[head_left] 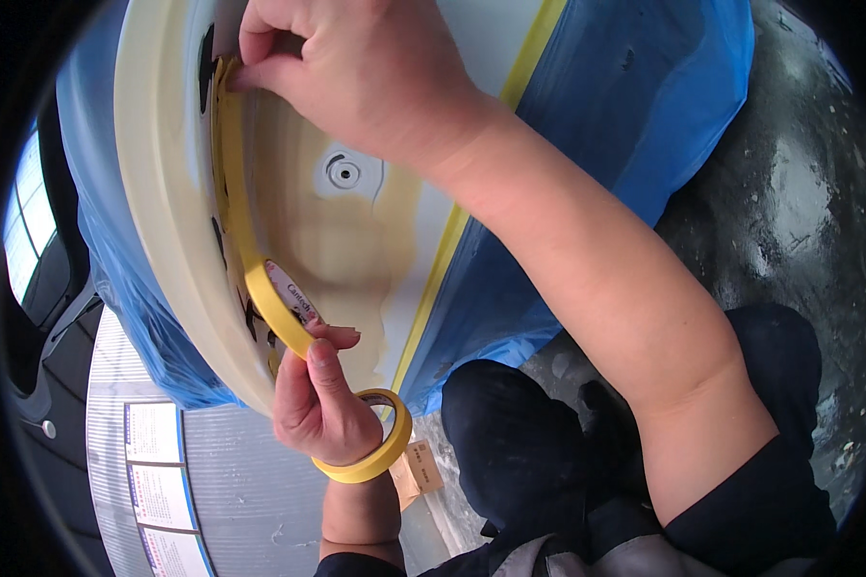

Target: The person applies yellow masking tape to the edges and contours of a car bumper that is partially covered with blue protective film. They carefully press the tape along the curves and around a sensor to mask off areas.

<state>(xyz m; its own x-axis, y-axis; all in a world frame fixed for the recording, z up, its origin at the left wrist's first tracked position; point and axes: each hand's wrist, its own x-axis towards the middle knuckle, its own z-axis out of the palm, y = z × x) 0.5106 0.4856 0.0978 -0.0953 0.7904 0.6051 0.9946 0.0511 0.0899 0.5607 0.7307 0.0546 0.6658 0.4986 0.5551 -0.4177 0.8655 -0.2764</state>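
Note:
My left hand is closed on a roll of yellow masking tape. A second yellow tape roll hangs around my left wrist like a bracelet. From the held roll a strip of tape runs up along the inner edge of a curved panel, coated in cream and white and apparently part of a vehicle body. At the strip's upper end my right hand pinches the tape between thumb and finger against dark slots in the edge. A round fitting sits in the recess under my right forearm.
Blue plastic sheeting covers the area right of the panel, bordered by a straight yellow tape line. More blue film hangs on the left. Below are a ribbed grey surface with posted sheets and a brown cardboard piece.

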